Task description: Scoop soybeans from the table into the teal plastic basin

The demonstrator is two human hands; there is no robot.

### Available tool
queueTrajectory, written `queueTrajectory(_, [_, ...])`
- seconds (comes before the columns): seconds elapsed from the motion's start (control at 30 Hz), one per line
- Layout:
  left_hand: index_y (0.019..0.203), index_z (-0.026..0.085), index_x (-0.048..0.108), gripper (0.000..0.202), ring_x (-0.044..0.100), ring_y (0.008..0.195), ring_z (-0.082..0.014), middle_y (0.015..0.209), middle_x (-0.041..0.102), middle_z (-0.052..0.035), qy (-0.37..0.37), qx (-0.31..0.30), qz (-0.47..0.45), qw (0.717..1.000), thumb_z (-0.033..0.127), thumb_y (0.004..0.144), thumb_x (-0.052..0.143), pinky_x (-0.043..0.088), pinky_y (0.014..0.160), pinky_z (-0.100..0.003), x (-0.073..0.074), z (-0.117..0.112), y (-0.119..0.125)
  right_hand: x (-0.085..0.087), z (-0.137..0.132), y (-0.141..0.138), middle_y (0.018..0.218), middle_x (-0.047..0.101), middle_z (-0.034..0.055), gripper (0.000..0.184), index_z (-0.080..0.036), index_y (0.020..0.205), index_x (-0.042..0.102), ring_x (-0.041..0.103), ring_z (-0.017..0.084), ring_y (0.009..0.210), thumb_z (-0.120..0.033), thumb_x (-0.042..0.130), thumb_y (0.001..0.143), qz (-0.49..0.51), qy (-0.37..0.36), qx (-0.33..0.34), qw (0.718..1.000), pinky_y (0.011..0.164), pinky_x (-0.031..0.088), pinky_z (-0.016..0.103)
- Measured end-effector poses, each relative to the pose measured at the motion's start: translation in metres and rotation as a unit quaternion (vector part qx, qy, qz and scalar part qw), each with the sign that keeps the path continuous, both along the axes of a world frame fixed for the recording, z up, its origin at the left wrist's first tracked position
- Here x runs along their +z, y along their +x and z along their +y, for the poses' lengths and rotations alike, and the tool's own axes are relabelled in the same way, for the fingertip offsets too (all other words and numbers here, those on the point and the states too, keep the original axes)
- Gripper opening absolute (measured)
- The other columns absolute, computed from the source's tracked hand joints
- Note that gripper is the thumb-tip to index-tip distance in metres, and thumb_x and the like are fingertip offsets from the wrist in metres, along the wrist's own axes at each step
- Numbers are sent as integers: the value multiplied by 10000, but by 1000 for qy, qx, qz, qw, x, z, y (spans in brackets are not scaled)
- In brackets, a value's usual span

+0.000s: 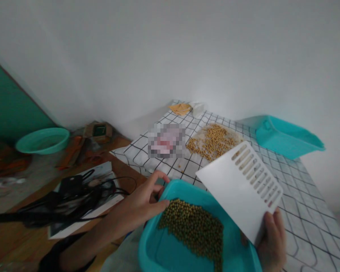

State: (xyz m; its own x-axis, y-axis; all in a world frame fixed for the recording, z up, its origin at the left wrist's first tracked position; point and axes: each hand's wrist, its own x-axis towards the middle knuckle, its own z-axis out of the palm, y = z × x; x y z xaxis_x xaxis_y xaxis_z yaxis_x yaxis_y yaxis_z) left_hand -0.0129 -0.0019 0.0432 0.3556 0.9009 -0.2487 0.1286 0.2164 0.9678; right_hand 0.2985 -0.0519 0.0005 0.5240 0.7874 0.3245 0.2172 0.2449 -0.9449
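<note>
tub (pixel 175 243) of small beans (pixel 192 228) is by the near edge of the checked surface (pixel 308 204); it looks like light, slightly bendy plastic, but the loose beans would likely roll and shift its weight, so opposite rims seem the best hold. the left hand's (pixel 151 198) grip is half open, thumb and fingers around the rim; whether it squeezes, i cannot tell. the right hand's (pixel 272 240) grip is closed on the slotted board (pixel 229 185), probably light, stiff and smooth, tilted over the tub.
</note>
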Motion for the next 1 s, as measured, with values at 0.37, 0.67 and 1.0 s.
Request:
queueTrajectory(0.37, [944,254,511,369,579,570,-141,707,641,62,-56,209,-76,973,297,660,744,400,529,-239,-7,13,-26,41,68,-3,915,764,44,380,-234,1131,588,697,197,651,-465,712,856,20,-119,199,973,518,537,253])
queueTrajectory(0.67, [883,242,560,293,528,538,-105,695,627,70,-60,224,-67,971,266,662,751,362,498,-210,-10,10,-26,38,87,-5,911,775,44,303,-272,1136,617,705,207,706,-432,677,885,-44,-119,268,955,627,563,300])
queueTrajectory(1.0, [886,233,591,291,591,593,-141,697,664,52,-54,239,-61,968,259,665,778,430,546,-215,-5,7,-25,42,81,5,1012,790,57,359,-262,1141,694,749,247,844,-388,770,813,136,-174,287,932,656,580,312])
